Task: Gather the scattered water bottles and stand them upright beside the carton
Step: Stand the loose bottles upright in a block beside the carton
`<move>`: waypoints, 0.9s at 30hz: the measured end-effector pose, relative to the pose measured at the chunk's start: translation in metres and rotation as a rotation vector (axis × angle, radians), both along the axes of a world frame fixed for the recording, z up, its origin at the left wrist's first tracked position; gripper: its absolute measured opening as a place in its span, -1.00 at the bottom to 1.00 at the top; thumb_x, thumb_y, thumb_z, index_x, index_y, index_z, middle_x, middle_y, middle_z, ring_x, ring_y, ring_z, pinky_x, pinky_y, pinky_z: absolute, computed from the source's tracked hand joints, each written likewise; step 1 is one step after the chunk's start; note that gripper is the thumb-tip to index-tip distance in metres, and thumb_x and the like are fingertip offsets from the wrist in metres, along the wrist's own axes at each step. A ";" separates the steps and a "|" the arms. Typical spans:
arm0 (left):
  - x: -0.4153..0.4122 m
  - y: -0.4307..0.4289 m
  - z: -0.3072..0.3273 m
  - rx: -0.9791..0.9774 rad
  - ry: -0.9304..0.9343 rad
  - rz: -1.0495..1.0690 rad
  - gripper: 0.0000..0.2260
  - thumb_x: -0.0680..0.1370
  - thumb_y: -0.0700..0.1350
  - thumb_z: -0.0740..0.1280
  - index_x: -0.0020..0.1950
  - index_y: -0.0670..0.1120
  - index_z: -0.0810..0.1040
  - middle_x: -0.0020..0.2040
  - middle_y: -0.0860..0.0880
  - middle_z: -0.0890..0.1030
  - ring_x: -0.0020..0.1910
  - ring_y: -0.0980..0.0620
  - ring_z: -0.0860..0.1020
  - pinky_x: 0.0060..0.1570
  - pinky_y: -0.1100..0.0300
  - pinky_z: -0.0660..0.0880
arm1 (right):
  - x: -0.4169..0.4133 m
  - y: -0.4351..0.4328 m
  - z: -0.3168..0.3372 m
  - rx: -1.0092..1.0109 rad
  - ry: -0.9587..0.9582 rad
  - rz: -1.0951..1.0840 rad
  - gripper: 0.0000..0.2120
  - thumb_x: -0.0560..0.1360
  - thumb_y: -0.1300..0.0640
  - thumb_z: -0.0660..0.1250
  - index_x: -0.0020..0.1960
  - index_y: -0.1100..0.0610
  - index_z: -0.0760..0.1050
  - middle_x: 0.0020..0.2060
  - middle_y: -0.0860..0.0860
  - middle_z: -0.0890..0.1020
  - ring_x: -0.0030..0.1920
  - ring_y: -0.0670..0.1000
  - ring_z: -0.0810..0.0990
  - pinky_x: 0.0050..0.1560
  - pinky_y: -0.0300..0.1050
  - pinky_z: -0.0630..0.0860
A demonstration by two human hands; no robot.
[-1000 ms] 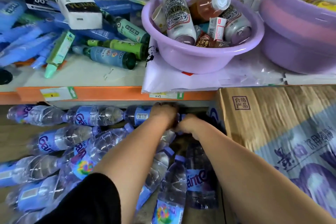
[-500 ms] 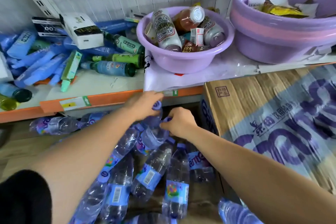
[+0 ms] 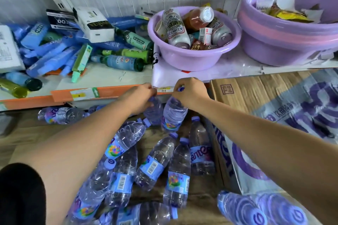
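I have a water bottle in each hand: my left hand [image 3: 141, 97] is closed over the neck of one bottle [image 3: 154, 110], and my right hand [image 3: 190, 91] pinches the cap end of a second bottle [image 3: 173, 115], both hanging close together just under the orange shelf edge [image 3: 113, 93] and just left of the carton [image 3: 259, 97]. So each grip is wrapped tight around a bottle top, fingers curled. The rest of the bottles [image 3: 151, 166] lie scattered on the floor [image 3: 36, 137] below my arms, most on their sides, a few leaning against the carton's side. They look full, so I judge them fairly heavy for their size, and the thin ribbed plastic will dent if I squeeze the body. The wrapped labels may be slick. The neck, just under the cap, seems the stiffest and safest place to hold, and it lets the bottle hang plumb so the base lands flat when I set it down beside the carton.
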State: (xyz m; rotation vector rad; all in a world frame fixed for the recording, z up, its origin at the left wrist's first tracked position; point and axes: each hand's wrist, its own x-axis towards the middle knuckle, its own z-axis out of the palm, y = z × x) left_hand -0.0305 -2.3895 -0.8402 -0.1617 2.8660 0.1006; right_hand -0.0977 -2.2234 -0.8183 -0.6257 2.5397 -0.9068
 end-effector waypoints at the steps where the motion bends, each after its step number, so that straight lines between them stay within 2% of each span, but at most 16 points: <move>1: 0.000 0.001 0.002 -0.004 0.000 -0.005 -0.73 0.49 -0.13 0.36 0.15 -0.19 0.53 0.14 -0.17 0.49 0.08 -0.20 0.54 0.06 0.00 0.51 | -0.005 0.002 0.004 0.024 0.021 0.008 -0.90 0.44 0.17 0.35 -0.07 0.11 0.62 -0.01 0.11 0.59 -0.01 0.09 0.53 -0.13 -0.19 0.37; 3: -0.003 0.003 0.005 -0.001 0.005 -0.012 -0.72 0.50 -0.12 0.36 0.18 -0.17 0.54 0.15 -0.16 0.50 0.11 -0.18 0.54 0.08 0.02 0.50 | -0.014 0.006 0.012 0.083 0.065 0.066 -0.82 0.46 0.20 0.35 0.04 0.16 0.63 -0.18 0.02 0.51 0.16 0.09 0.48 -0.02 -0.17 0.40; 4: -0.005 0.005 0.007 -0.003 0.009 -0.017 -0.73 0.51 -0.11 0.35 0.18 -0.16 0.54 0.15 -0.15 0.50 0.11 -0.17 0.54 0.08 0.01 0.51 | -0.018 0.007 0.013 0.113 0.092 0.113 -0.80 0.47 0.20 0.34 0.07 0.16 0.63 -0.28 -0.06 0.40 0.19 0.08 0.45 0.01 -0.18 0.40; 6: -0.009 0.008 0.008 -0.022 0.005 -0.036 -0.75 0.51 -0.10 0.35 0.16 -0.15 0.54 0.12 -0.14 0.50 0.10 -0.18 0.54 0.06 -0.02 0.52 | -0.022 0.010 0.012 0.175 0.146 0.206 -0.78 0.46 0.20 0.35 0.09 0.15 0.62 -0.33 -0.13 0.29 0.20 0.08 0.44 -0.03 -0.21 0.36; 8: -0.014 0.017 0.009 -0.054 -0.004 -0.046 -0.75 0.52 -0.08 0.33 0.16 -0.16 0.53 0.11 -0.15 0.48 0.08 -0.21 0.54 0.02 -0.02 0.52 | -0.023 0.011 0.009 0.204 0.161 0.224 -0.78 0.45 0.17 0.36 0.09 0.16 0.61 -0.24 -0.07 0.45 0.20 0.08 0.45 -0.04 -0.21 0.36; 10: -0.020 0.026 0.006 -0.080 -0.013 -0.063 -0.74 0.54 -0.09 0.31 0.17 -0.18 0.50 0.11 -0.18 0.46 0.06 -0.24 0.54 0.02 -0.05 0.52 | -0.027 0.013 0.004 0.213 0.115 0.156 -0.77 0.44 0.15 0.40 0.09 0.14 0.61 -0.04 0.08 0.55 0.22 0.09 0.46 -0.02 -0.19 0.39; 12: -0.022 0.033 0.004 -0.097 -0.031 -0.098 -0.78 0.52 -0.15 0.32 0.13 -0.19 0.48 0.10 -0.18 0.44 0.04 -0.24 0.54 0.01 -0.08 0.51 | -0.032 0.017 -0.004 0.243 0.068 0.122 -0.72 0.42 0.18 0.40 0.13 0.12 0.58 0.02 0.09 0.54 0.24 0.09 0.44 -0.06 -0.22 0.35; 14: -0.021 0.036 0.002 -0.136 -0.057 -0.144 -0.83 0.51 -0.24 0.30 0.10 -0.19 0.47 0.12 -0.16 0.44 0.05 -0.21 0.53 -0.01 -0.03 0.50 | -0.034 0.021 -0.014 0.277 0.052 0.123 -0.66 0.44 0.22 0.32 0.21 0.14 0.51 0.15 0.14 0.53 0.26 0.11 0.41 -0.05 -0.22 0.33; 18: -0.023 0.042 -0.003 -0.127 -0.030 -0.170 -0.76 0.49 -0.35 0.25 0.13 -0.18 0.50 0.13 -0.14 0.46 0.11 -0.16 0.52 -0.09 0.07 0.41 | -0.030 0.025 -0.025 0.274 0.087 0.078 -0.59 0.48 0.11 0.34 0.28 0.21 0.39 0.22 0.23 0.43 0.20 0.19 0.45 0.04 -0.11 0.42; 19: -0.026 0.044 -0.006 -0.089 -0.020 -0.162 -0.79 0.48 -0.34 0.27 0.10 -0.20 0.52 0.11 -0.15 0.46 0.10 -0.18 0.53 -0.09 0.09 0.43 | -0.030 0.025 -0.025 0.286 0.111 0.088 -0.57 0.49 0.08 0.34 0.29 0.22 0.37 0.22 0.23 0.43 0.17 0.21 0.48 0.06 -0.07 0.44; 21: -0.030 0.049 -0.009 0.002 0.025 -0.072 -0.82 0.47 -0.23 0.34 0.06 -0.21 0.53 0.09 -0.18 0.46 0.08 -0.22 0.53 0.02 0.00 0.50 | -0.031 0.024 -0.024 0.315 0.170 0.136 -0.56 0.51 0.05 0.33 0.30 0.23 0.36 0.22 0.22 0.44 0.15 0.22 0.50 0.00 -0.07 0.43; 23: -0.031 0.052 -0.010 0.072 0.020 0.060 -0.64 0.48 -0.05 0.39 0.21 -0.16 0.49 0.13 -0.20 0.47 0.12 -0.22 0.50 0.08 0.00 0.48 | -0.032 0.023 -0.022 0.356 0.209 0.183 -0.54 0.52 0.03 0.32 0.31 0.24 0.33 0.23 0.22 0.43 0.18 0.21 0.50 0.02 -0.08 0.43; 25: -0.030 0.055 -0.010 0.101 0.015 0.173 -0.53 0.49 0.03 0.38 0.34 -0.13 0.40 0.17 -0.23 0.48 0.15 -0.23 0.49 0.07 0.03 0.45 | -0.033 0.022 -0.023 0.399 0.230 0.204 -0.51 0.54 0.02 0.30 0.34 0.27 0.29 0.26 0.23 0.40 0.21 0.20 0.48 0.09 -0.04 0.45; 27: -0.029 0.057 -0.012 0.097 0.082 0.245 -0.59 0.52 0.02 0.35 0.27 -0.17 0.44 0.14 -0.26 0.51 0.10 -0.24 0.52 -0.02 0.05 0.45 | -0.033 0.023 -0.024 0.402 0.238 0.182 -0.52 0.55 0.03 0.28 0.34 0.28 0.29 0.27 0.23 0.40 0.19 0.19 0.49 0.04 -0.06 0.43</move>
